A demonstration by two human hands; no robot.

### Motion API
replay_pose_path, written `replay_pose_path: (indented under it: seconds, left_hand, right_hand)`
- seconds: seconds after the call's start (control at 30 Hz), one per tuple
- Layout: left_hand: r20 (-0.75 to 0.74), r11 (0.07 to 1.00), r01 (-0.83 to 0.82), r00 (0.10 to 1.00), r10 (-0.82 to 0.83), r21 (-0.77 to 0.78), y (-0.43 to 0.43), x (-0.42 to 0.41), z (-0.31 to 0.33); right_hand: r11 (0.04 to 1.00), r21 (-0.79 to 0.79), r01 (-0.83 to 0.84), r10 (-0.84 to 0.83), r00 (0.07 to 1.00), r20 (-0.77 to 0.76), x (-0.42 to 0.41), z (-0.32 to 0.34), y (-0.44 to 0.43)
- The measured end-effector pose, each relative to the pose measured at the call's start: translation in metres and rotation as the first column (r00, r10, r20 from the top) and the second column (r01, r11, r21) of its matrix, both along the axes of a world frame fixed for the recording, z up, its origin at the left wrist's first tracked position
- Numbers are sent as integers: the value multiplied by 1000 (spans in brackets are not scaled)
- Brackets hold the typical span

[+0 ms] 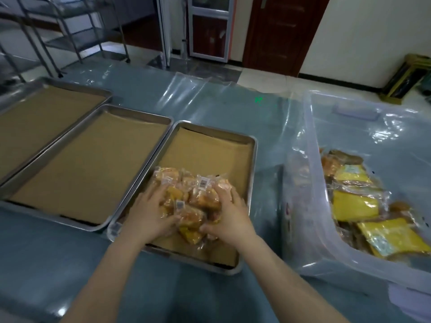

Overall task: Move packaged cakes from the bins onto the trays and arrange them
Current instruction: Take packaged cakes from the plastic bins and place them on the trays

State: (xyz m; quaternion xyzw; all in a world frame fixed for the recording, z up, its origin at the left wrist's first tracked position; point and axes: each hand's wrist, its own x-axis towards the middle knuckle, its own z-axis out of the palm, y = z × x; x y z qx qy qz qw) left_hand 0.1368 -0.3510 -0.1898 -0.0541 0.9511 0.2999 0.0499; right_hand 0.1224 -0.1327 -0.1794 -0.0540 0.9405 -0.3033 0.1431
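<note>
A heap of packaged cakes (194, 194) in clear wrappers lies on the near half of the rightmost metal tray (254, 164), which is lined with brown paper. My left hand (149, 213) cups the heap's left side with curled fingers. My right hand (229, 215) grips the heap's right side, thumb at the front. On the right stands a clear plastic bin (310, 206) holding several more packaged cakes (363, 206), some yellow.
Two more paper-lined metal trays, one in the middle (130, 110) and one at far left (77, 86), lie beside the first with nothing on them. Clear plastic sheeting (210, 96) covers the blue table. A steel rack (70, 31) and doors stand beyond.
</note>
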Motion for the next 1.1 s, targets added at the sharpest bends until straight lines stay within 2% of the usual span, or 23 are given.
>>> replay_pose_path:
  seconds: [0.07, 0.13, 0.3, 0.47, 0.7, 0.83, 1.1]
  left_hand:
    - [147, 999, -9, 989, 15, -41, -17, -5, -21]
    - [198, 992, 67, 979, -45, -107, -26, -9, -42]
    - [145, 973, 140, 983, -114, -185, -22, -21, -68]
    - [-24, 931, 180, 980, -198, -317, -21, -22, -76]
    - [-17, 935, 190, 979, -204, -298, -19, -23, -69]
    - [-60, 960, 164, 981, -182, -228, -12, -23, -58]
    - [-331, 989, -11, 943, -40, -150, -36, -22, -16]
  right_hand:
    - [995, 101, -16, 8, 997, 78, -8, -18, -11]
    - [982, 185, -32, 9, 992, 127, -17, -33, -23]
    - [955, 293, -34, 0, 994, 113, -29, -52, -48]
    - [948, 317, 31, -24, 999, -25, -23, -64, -49]
    - [967, 233, 105, -57, 978, -202, -18, -71, -38]
    - [987, 76, 142, -119, 959, -257, -17, -71, -34]
    - [941, -296, 165, -261, 910, -322, -27, -35, -29]
